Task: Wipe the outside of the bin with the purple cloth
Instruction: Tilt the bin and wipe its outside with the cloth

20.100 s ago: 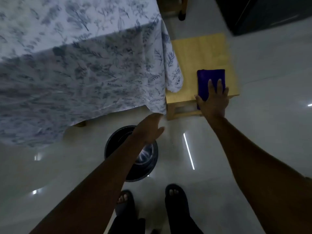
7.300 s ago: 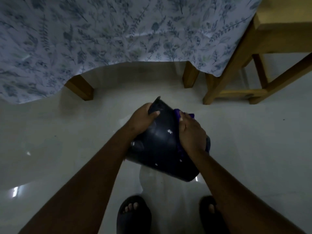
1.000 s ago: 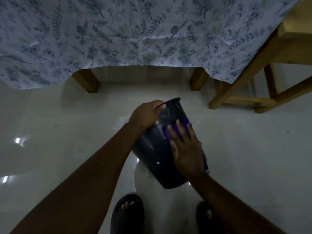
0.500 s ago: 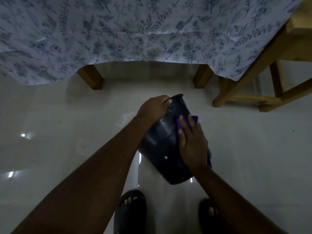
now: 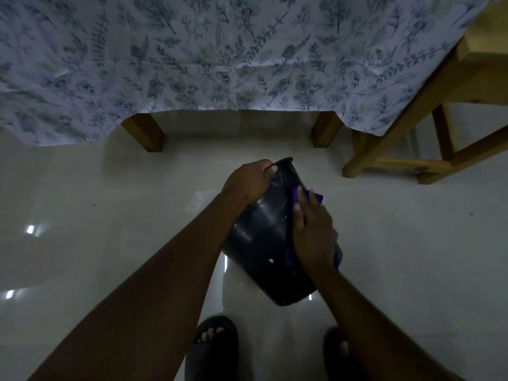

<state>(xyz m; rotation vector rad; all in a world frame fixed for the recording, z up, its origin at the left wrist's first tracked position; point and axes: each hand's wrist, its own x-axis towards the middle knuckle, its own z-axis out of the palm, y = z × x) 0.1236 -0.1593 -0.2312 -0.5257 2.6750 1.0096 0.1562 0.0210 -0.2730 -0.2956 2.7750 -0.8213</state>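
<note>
Floor (image 5: 110, 215): pale tile — bin (image 5: 261, 237) was tilted.
Left hand (image 5: 248, 182): curled round the rim.
Right hand (image 5: 313, 232): flat, pressed purple cloth (image 5: 316, 198) against the side.
Progress: likely mid-wipe — other sides left.

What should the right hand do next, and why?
Probably slide the purple cloth down toward the base: the right hand presses it flat against the right side of the bin, while the left hand grips the rim, holding it tilted.

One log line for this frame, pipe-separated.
phase: wiping outside | left hand: grips rim of tilted dark plastic bin | right hand: presses purple cloth on bin side
</note>
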